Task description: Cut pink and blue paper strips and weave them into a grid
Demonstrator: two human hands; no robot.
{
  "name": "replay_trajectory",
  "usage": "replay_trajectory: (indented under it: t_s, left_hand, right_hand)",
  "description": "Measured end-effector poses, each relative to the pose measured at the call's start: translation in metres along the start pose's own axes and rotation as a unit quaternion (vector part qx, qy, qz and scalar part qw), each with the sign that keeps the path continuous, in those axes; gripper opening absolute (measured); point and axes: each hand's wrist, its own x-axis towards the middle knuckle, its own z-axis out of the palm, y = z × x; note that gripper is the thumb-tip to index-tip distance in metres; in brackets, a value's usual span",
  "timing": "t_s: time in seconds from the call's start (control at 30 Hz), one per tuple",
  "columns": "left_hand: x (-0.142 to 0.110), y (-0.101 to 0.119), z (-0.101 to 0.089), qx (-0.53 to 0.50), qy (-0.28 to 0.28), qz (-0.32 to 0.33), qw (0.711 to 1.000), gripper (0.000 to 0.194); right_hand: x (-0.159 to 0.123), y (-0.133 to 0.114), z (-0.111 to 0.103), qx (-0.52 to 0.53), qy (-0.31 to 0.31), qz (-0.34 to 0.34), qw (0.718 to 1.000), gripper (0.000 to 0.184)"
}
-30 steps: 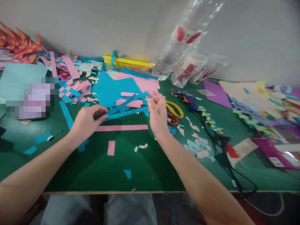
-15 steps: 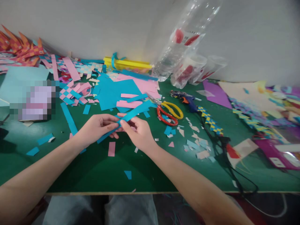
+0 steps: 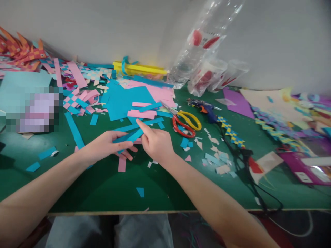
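Between my hands is a blue paper strip (image 3: 133, 136), partly covered by fingers. My left hand (image 3: 107, 146) grips its left part between the thumb and the fingers beneath. My right hand (image 3: 159, 144) is curled at the strip's right end, its index finger stretched out over the table and its other fingers folded in. A second narrow blue strip (image 3: 154, 121) runs just behind my fingers; whether it is touching them I cannot tell. Pink paper strips (image 3: 141, 114) lie farther back. Right of my hands rest scissors (image 3: 187, 124) with one red and one yellow handle.
Blue sheets (image 3: 126, 98) and woven paper pieces (image 3: 77, 101) lie behind on the green table (image 3: 103, 193). A glue gun (image 3: 208, 112) with a cable lies right, near paper scraps (image 3: 219, 160). A plastic bag of cups (image 3: 209, 75) leans on the wall.
The long blue strip that slanted up to the right is now folded down shorter between my hands. My right index finger has straightened out, and my left fingers have spread somewhat beneath the strip.
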Motion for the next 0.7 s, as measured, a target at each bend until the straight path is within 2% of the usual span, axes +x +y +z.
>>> replay_trajectory:
  t_s: [0.13, 0.23, 0.3, 0.37, 0.43, 0.5, 0.57, 0.63, 0.7]
  left_hand:
    - [0.000, 0.002, 0.000, 0.011, 0.023, 0.014, 1.000, 0.038]
    - [0.001, 0.002, -0.003, 0.031, 0.067, 0.034, 0.997, 0.034]
    - [0.001, 0.001, -0.006, 0.058, 0.089, 0.049, 0.993, 0.030]
    - [0.002, -0.001, -0.009, 0.094, 0.099, 0.062, 0.989, 0.028]
    - [0.003, -0.002, -0.011, 0.130, 0.095, 0.068, 0.985, 0.026]
    - [0.004, -0.003, -0.011, 0.152, 0.091, 0.068, 0.982, 0.026]
    - [0.004, -0.003, -0.011, 0.161, 0.097, 0.076, 0.979, 0.031]
    - [0.004, -0.002, -0.011, 0.164, 0.128, 0.093, 0.974, 0.039]
    - [0.005, -0.002, -0.013, 0.176, 0.171, 0.112, 0.963, 0.042]
  right_hand:
    - [0.001, 0.000, -0.006, 0.003, 0.016, -0.002, 1.000, 0.048]
    - [0.003, 0.002, -0.011, 0.122, 0.027, 0.021, 0.992, 0.056]
    - [0.006, 0.005, -0.012, 0.254, 0.005, 0.063, 0.965, 0.056]
    - [0.008, 0.008, -0.011, 0.375, -0.039, 0.120, 0.919, 0.050]
    - [0.010, 0.010, -0.008, 0.449, -0.074, 0.163, 0.876, 0.051]
    - [0.011, 0.011, -0.006, 0.478, -0.080, 0.189, 0.854, 0.049]
    - [0.012, 0.011, -0.004, 0.490, -0.071, 0.211, 0.843, 0.038]
    - [0.012, 0.012, -0.003, 0.503, -0.065, 0.242, 0.827, 0.031]
    - [0.013, 0.013, -0.002, 0.514, -0.061, 0.268, 0.812, 0.032]
